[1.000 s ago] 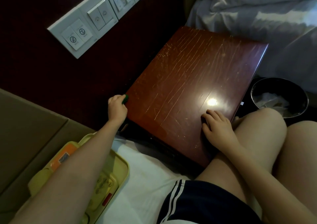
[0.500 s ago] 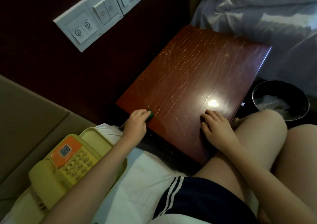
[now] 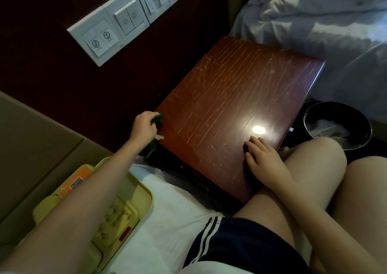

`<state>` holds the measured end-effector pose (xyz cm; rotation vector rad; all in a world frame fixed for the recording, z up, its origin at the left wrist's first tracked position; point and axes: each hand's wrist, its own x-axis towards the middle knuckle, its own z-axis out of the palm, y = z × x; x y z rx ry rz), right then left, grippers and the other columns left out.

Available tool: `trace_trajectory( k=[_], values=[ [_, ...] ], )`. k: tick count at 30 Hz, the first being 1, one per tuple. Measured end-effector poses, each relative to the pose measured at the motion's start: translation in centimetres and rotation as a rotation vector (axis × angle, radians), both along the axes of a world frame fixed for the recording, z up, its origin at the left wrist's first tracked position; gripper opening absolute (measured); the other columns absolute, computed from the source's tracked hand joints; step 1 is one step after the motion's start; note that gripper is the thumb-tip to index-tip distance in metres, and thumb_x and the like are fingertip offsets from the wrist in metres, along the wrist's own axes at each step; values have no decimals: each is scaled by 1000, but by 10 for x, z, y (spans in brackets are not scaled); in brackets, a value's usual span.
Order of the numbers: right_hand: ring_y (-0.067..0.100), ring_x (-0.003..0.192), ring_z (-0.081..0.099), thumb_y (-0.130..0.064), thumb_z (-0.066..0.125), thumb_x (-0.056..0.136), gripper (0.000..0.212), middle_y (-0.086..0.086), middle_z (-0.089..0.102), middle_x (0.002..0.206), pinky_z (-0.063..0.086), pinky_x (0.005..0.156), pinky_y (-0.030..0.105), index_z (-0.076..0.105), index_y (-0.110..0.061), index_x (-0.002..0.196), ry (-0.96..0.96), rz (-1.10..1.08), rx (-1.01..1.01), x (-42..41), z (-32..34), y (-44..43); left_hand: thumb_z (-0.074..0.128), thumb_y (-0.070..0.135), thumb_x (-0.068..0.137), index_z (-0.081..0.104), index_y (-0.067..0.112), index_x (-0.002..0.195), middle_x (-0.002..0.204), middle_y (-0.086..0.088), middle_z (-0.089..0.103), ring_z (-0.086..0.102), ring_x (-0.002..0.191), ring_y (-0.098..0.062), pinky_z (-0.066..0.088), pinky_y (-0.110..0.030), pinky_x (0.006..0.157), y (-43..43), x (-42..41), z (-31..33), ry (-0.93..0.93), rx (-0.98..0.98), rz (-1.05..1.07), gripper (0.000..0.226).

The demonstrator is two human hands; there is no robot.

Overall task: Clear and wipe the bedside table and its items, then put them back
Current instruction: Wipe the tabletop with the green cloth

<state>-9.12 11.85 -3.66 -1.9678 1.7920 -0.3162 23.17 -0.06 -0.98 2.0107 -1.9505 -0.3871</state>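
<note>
Now the left hand (image 3: 143, 126) is curled round a green cloth (image 3: 157, 118) at the left corner of the red-brown surface (image 3: 230, 97), the right hand (image 3: 262, 158) lying flat near its front edge, so long overlapping strokes with steady pressure would likely clean it best.

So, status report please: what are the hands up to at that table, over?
Left hand grips green cloth at bedside table left corner. Right hand flat on top. Top streaked. Yellow telephone on the bed; nothing blocking.
</note>
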Motion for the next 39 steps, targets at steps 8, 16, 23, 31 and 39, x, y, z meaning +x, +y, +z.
trace_trajectory(
  k=[8, 16, 23, 31, 39],
  values=[
    [25, 143, 17, -23, 40, 99, 45, 6, 29, 152, 15, 114, 34, 38, -10, 142, 16, -4, 27, 1, -3, -3, 50, -7, 89, 53, 8, 133, 135, -10, 50, 59, 106, -30, 48, -42, 96, -33, 11, -15, -69, 153, 55, 47],
    [27, 141, 20, -22, 41, 98, 45, 9, 31, 151, 16, 114, 36, 39, -9, 141, 18, -7, 16, 5, -4, -6, 61, 2, 87, 50, 7, 136, 135, -11, 50, 48, 119, -32, 44, -43, 99, -17, 10, -30, -141, 110, 18, 51],
    [24, 143, 16, -23, 39, 99, 44, 7, 29, 152, 13, 114, 34, 39, -11, 142, 11, 7, 17, 4, -2, -3, 52, -3, 89, 50, 7, 135, 135, -9, 51, 46, 121, -30, 39, -38, 100, 36, -14, -32, -201, 41, -149, 47],
    [29, 139, 24, -17, 45, 97, 40, 13, 38, 146, 19, 112, 35, 47, -5, 135, -21, 14, -28, 3, -1, -1, 47, -3, 92, 48, 12, 138, 136, -3, 50, 40, 127, -20, 37, -30, 102, 106, -58, -27, -115, 76, -354, 49],
    [26, 141, 19, -22, 41, 99, 42, 9, 32, 150, 15, 113, 34, 43, -9, 139, -6, 13, -9, 2, -1, 0, 52, 0, 92, 56, 13, 131, 133, -2, 51, 47, 122, -16, 35, -19, 98, 63, -28, 9, 157, 184, -154, 41]
  ],
)
